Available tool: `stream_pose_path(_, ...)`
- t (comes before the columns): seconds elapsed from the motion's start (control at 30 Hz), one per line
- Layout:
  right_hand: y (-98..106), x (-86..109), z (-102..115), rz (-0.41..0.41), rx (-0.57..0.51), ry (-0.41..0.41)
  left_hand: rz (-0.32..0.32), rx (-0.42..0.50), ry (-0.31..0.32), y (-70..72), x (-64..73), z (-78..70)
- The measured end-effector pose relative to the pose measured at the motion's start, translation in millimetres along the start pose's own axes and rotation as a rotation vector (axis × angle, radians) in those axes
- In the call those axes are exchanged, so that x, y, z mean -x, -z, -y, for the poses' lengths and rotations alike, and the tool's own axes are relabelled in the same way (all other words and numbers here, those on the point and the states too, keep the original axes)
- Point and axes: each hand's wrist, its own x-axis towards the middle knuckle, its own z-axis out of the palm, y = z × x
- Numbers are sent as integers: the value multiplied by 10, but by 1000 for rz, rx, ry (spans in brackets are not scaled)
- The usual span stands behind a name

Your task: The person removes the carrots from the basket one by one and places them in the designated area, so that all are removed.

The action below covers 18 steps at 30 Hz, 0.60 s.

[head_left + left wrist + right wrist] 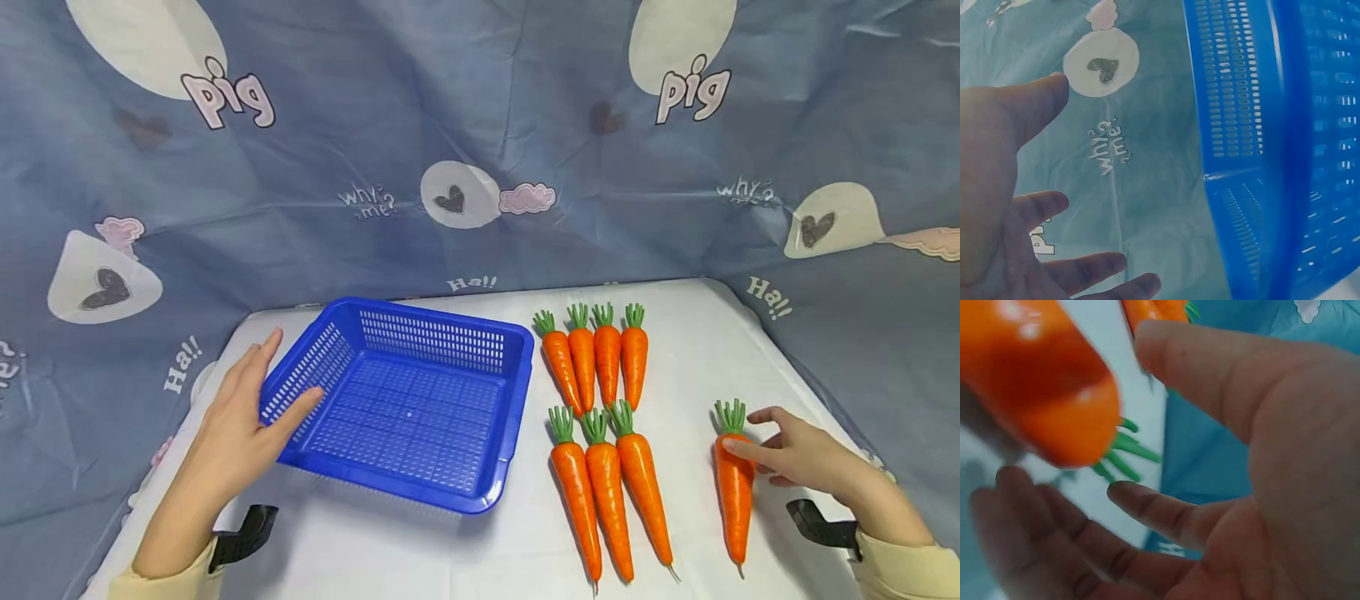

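My left hand (236, 425) hovers at the left side of a blue plastic basket (420, 497), fingers spread and holding nothing. In the left wrist view, the fingers stand apart from the slotted basket wall (1229, 81). My right hand (806, 457) is at a single orange carrot (735, 500) with a green top, lying on the right of the table. Its thumb overlaps the carrot's upper end in the head view, and the other fingers are on the far right side. In the right wrist view, thumb and fingers stand wide apart around the carrot (1054, 381), without a visible grip.
Left of that carrot lie several more in two rows: a back row (607, 358) and a front row (609, 500), close beside the basket's right edge. A white cloth (375, 550) covers the table. Blue patterned fabric (480, 108) rises behind and at both sides.
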Motion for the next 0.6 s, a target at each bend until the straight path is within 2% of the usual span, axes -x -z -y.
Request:
stream_pose_path(0.17, -167, -68, 41, 29, -100, 10, -5, 8, -3, 11, 45, 52)
stream_pose_path(0.4, -322, -118, 299, 100, -197, 118, -8, 26, -12, -7, 44, 66)
stream_pose_path(0.6, -385, -114, 410, 114, -141, 133, 4, 19, -30, -41, 21, 13)
